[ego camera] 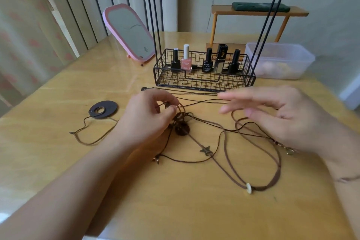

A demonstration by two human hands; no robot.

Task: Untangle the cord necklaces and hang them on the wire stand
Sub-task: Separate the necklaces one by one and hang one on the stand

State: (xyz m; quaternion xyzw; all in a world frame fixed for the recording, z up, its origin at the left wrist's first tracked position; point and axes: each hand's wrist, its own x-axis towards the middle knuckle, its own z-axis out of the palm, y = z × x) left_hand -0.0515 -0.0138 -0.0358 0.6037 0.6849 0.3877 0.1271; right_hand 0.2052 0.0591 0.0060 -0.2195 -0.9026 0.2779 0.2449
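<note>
Now the left hand [150,117] pinches a brown cord at the knot of the tangled cord necklaces [224,134], right above a dark round pendant [182,129] on the wooden table [58,93]. Right hand [288,121] hovers blurred, fingers spread and straight, gripping nothing I can see. Loops sprawl toward the near edge, with a star charm [205,150] and a white bead [248,187]. Behind stands the black wire stand [204,82], nail polish bottles [186,60] in its basket.
</note>
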